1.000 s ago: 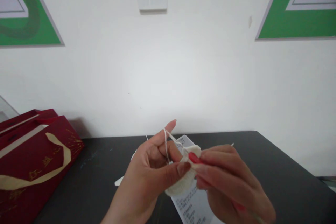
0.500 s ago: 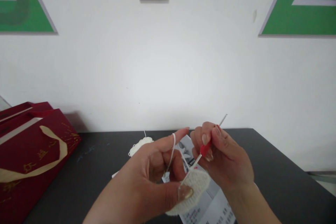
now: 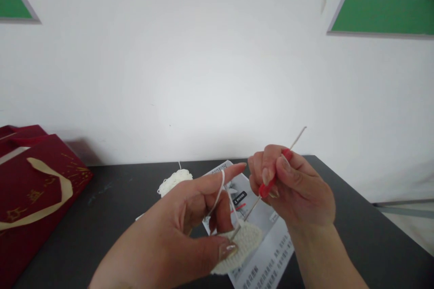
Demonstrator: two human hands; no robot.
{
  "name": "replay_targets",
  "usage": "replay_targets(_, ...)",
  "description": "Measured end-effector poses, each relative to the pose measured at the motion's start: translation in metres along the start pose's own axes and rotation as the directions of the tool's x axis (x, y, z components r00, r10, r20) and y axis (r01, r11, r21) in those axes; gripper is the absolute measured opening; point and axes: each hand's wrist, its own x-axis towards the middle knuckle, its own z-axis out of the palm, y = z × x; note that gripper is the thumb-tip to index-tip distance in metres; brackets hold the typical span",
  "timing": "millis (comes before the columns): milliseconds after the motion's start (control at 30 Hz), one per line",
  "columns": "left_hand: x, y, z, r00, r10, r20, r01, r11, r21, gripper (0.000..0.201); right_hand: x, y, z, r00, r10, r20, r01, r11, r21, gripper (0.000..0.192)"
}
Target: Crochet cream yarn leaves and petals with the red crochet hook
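My left hand [image 3: 190, 230] pinches a flat white crochet piece [image 3: 246, 241] between thumb and fingers. Its index finger is stretched out, with white yarn [image 3: 220, 189] looped over it and running down to the piece. A crochet hook [image 3: 267, 187] with a red grip and thin metal ends is held in my right hand [image 3: 293, 185], fingers wrapped round the grip. The hook slants down to the left, its lower end at the piece's upper edge near my left thumb. Whether that tip passes through a stitch is too small to tell.
A white yarn ball [image 3: 174, 181] lies behind my left hand on the dark table [image 3: 118, 198]. Under my hands is a printed sheet [image 3: 261, 266]. Dark red gift bags [image 3: 44, 189] with a cream ribbon stand at the left. A white wall rises behind the table.
The view has tilted down and shifted right. The hook's lower end now sits lower, nearer my left thumb, and the crochet piece is tilted flatter. Both hands keep their hold.
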Motion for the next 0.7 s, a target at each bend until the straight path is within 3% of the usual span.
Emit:
replay_targets(433, 0.000, -0.001, 0.002, 0.996, 0.035, -0.077, -0.027, 0.994, 0.102, 0.069, -0.012, -0.017, 0.004, 0.983, -0.181, -0.001, 0.177, 0.963, -0.203, 0.021)
replay_targets(700, 0.000, -0.003, 0.000, 0.999, 0.018, -0.027, -0.014, 0.992, 0.122, 0.070, -0.013, -0.021, 0.005, 0.976, -0.216, 0.017, 0.213, 0.944, -0.251, 0.020)
